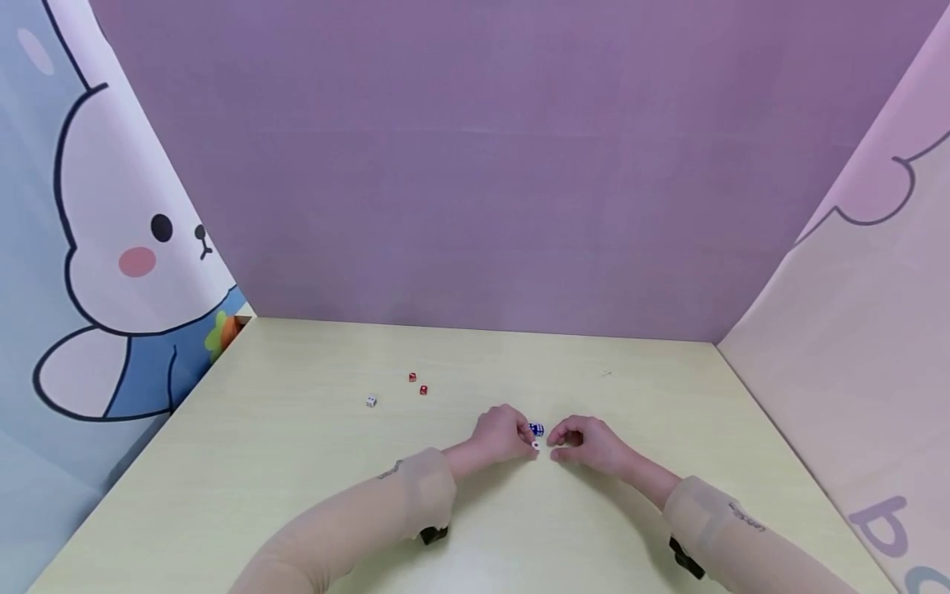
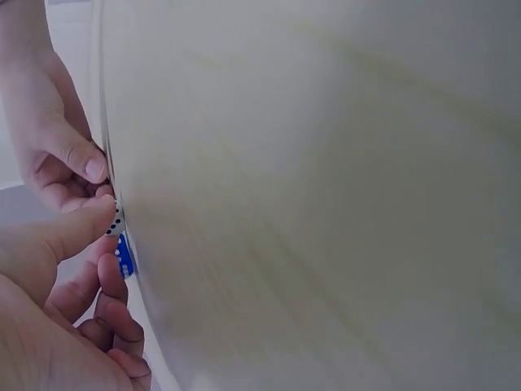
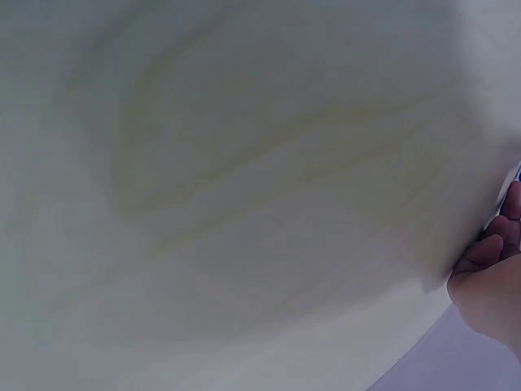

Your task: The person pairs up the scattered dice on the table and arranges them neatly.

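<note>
In the head view my left hand (image 1: 502, 433) pinches a white die (image 1: 535, 445) between thumb and fingers, low over the table. The left wrist view shows the same white die (image 2: 116, 218), dark-spotted, at the thumb tip. Right behind it are blue dice (image 1: 537, 430) with white spots, partly hidden by the left fingers; I cannot tell how many. Just to the right, my right hand (image 1: 591, 443) has bent fingers, with a gap between thumb and forefinger and nothing visible in it. Only part of the right hand (image 3: 492, 277) shows in the right wrist view.
Two red dice, the farther one (image 1: 412, 377) and the nearer one (image 1: 424, 390), lie left of the hands on the pale wooden table (image 1: 297, 462). Another white die (image 1: 371, 402) is farther left. A purple panel (image 1: 482, 165) stands along the back edge.
</note>
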`<state>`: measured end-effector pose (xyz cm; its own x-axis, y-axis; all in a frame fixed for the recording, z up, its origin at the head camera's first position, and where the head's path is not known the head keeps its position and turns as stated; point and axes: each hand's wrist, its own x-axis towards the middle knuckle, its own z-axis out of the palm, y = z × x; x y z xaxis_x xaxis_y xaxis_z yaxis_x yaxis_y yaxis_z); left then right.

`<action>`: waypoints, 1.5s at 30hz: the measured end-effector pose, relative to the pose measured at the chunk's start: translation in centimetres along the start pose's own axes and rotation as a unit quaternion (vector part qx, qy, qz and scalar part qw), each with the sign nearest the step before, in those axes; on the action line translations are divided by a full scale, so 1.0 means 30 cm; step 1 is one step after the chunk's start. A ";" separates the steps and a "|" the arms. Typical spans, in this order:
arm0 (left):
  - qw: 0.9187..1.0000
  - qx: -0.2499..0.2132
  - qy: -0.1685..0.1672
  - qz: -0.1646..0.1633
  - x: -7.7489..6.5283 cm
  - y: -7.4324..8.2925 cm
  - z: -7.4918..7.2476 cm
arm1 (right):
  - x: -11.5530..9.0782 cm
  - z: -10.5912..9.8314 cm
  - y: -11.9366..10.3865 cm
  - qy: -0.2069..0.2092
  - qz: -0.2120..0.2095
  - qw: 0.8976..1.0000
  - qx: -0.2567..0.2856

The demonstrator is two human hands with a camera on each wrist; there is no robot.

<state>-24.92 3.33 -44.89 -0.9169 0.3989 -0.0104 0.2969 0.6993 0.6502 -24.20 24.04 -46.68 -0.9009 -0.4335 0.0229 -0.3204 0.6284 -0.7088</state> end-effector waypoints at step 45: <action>0.994 0.062 0.065 0.066 -0.055 -0.154 -0.217 | 0.016 0.028 -0.004 0.008 -0.012 0.999 -0.039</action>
<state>-26.51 -4.43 -42.93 -0.8923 0.4171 0.1728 0.4399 0.7170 0.5407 -24.35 23.21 -47.17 -0.8969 -0.4393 0.0515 -0.3638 0.6664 -0.6508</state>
